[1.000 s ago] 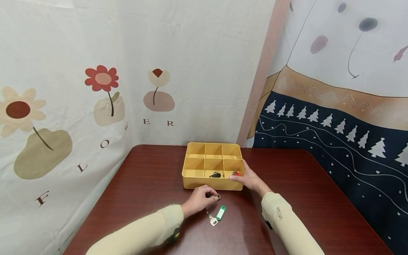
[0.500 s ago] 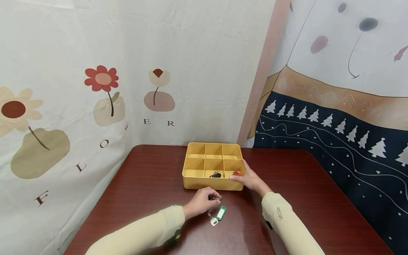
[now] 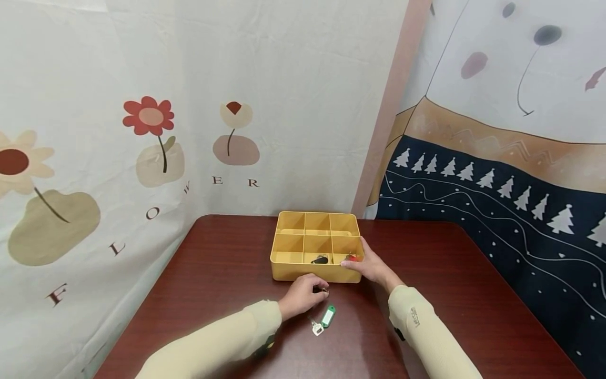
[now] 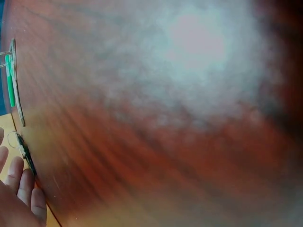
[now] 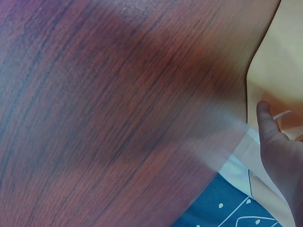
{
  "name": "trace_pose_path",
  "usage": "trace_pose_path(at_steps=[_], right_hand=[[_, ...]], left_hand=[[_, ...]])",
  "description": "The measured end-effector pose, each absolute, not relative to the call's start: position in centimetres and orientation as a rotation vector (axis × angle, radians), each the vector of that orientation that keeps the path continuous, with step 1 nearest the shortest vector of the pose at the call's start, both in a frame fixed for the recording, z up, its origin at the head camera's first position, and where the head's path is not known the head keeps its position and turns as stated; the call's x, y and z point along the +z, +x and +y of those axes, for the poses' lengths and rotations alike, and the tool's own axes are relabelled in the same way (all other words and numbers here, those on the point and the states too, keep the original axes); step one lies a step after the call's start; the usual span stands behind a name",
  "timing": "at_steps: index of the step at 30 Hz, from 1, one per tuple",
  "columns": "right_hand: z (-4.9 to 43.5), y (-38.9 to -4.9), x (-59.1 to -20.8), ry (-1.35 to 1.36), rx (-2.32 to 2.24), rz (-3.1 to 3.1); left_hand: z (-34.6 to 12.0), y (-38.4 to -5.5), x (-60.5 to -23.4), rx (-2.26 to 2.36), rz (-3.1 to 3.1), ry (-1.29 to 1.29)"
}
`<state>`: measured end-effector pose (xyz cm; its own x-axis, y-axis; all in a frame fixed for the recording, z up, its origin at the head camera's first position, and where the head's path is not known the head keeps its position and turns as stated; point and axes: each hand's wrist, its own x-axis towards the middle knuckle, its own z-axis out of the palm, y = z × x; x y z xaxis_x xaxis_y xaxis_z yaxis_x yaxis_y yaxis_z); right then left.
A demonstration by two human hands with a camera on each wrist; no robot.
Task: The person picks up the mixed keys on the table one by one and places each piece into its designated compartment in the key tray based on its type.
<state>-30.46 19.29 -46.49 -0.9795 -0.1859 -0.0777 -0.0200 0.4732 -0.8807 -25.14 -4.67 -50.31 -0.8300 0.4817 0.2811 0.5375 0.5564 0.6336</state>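
My left hand (image 3: 304, 296) is low over the table in front of the yellow divided box (image 3: 316, 272), thumb and fingers curled around a small dark key on a ring (image 4: 26, 155). The hand mostly hides that key in the head view. Just nearer lies a silver key (image 3: 317, 328) beside a green key tag (image 3: 328, 316) with a white label. My right hand (image 3: 374, 267) grips the box's front right corner, thumb over the front rim and fingers along the right side.
The box has several compartments. A black item (image 3: 320, 260) lies in the front middle one and a red item (image 3: 351, 257) in the front right one. The dark red table (image 3: 227, 273) meets a printed cloth (image 3: 303, 105) behind the box.
My left hand has shifted slightly right, its thumb and fingers drawing in around the dark key, which shows less now. My right hand and the box have stayed put.
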Motion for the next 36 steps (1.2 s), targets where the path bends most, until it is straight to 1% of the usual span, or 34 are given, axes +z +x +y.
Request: trace_pose_path(at_steps=[7,17,29,36], right_hand=[[19.4,-30.4,-46.5,-0.167,-1.494,2.569],[19.3,-30.1,-46.4,-0.148,-1.476,2.579],[19.4,-30.3,-46.5,-0.156,-1.504,2.561],[19.4,-30.2,-46.4,-0.160,-1.510,2.557]], left_hand=[[-4.5,-25.3,-50.4,-0.952,-2.706,-0.950],[-4.5,-24.9,-50.4,-0.887,-2.690,-0.965],[-5.0,-24.3,-49.8,-0.960,-2.691,-0.948],[-5.3,-24.3,-48.8,-1.110,-2.667,-0.882]])
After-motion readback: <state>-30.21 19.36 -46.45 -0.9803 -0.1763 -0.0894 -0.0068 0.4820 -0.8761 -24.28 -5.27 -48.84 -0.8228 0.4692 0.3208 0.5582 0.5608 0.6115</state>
